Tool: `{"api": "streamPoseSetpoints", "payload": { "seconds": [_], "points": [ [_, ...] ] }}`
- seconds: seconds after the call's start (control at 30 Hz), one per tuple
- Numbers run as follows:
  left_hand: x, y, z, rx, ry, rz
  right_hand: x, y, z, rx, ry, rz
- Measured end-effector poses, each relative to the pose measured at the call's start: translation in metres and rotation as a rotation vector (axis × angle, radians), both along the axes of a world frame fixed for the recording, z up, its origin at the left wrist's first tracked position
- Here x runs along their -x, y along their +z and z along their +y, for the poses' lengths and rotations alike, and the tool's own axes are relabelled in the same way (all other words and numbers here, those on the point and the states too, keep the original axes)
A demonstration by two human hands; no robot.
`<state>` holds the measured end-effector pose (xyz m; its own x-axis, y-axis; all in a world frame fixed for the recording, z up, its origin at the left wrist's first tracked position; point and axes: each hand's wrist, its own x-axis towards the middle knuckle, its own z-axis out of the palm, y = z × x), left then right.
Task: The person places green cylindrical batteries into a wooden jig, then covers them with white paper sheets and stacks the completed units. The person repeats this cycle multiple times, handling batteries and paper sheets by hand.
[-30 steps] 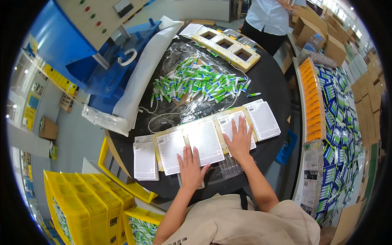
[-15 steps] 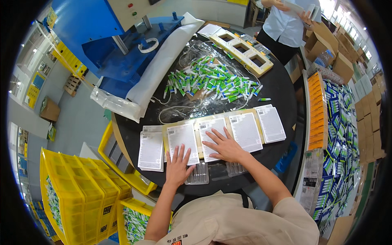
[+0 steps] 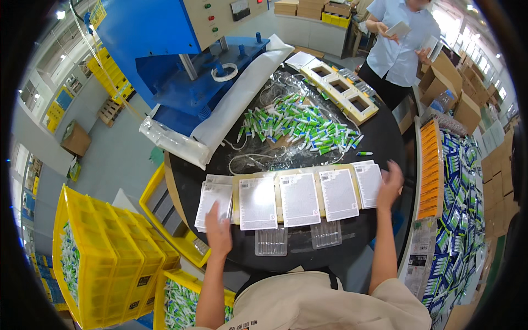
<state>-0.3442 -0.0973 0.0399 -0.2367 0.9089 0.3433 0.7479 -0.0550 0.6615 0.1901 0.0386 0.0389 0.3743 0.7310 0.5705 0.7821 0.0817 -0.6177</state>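
My left hand (image 3: 218,232), blurred, is over the lower edge of the left stack of white printed cards (image 3: 214,197), fingers pointing away and thumb apart. Beside the right stack of cards (image 3: 368,182) is my right hand (image 3: 390,186), its fingers apart at the stack's right edge; whether it touches is unclear. Between them, three white cards (image 3: 300,199) lie in a row on a cream-coloured frame (image 3: 278,208). Two clear ribbed plastic blisters (image 3: 271,242) stick out at the frame's near edge.
Behind the frame lies a heap of green-and-white tubes (image 3: 308,124) on plastic film. A second cream frame (image 3: 339,88) with openings is farther back. A blue press (image 3: 203,88) stands left, yellow crates (image 3: 110,258) lower left. A person (image 3: 396,52) holds cards at the back right.
Both hands have left the middle cards and moved outward, the left to the left stack, the right to the right stack. The view has shifted, showing more of the press and the other person.
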Motion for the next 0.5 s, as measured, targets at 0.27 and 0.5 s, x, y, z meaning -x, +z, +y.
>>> {"api": "streamPoseSetpoints", "payload": {
  "seconds": [0.27,0.5],
  "points": [
    [0.056,-0.091,-0.101,0.164,0.676,-1.228,-0.171,-0.174,-0.029,0.270,-0.461,1.203],
    [0.073,-0.155,-0.154,0.221,0.904,-1.463,-0.080,-0.161,-0.093,0.115,-0.482,1.297]
  ]
}}
